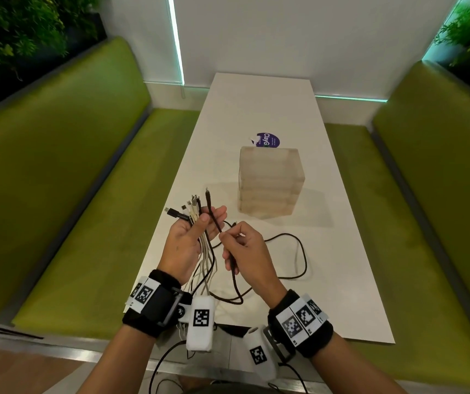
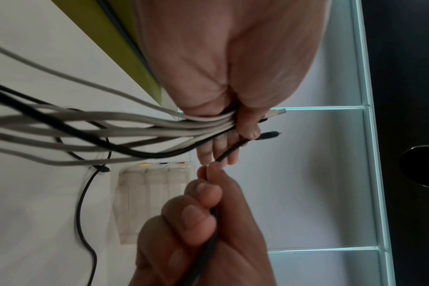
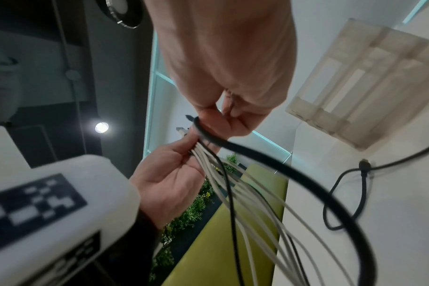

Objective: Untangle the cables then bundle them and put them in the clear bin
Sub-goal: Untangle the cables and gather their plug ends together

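Holding the gathered cables (image 1: 204, 237) in my left hand (image 1: 191, 240), right hand (image 1: 243, 248) pinching the dark cable (image 1: 213, 214). Its slack loops over the worktop (image 1: 327, 251) beyond my right hand, could snag. Clear bin (image 1: 270, 183) sits further ahead.

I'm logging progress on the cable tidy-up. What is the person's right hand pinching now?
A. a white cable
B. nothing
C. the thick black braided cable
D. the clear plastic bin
C: the right hand pinches the thick black braided cable, while the left hand grips the bunch of white cables.
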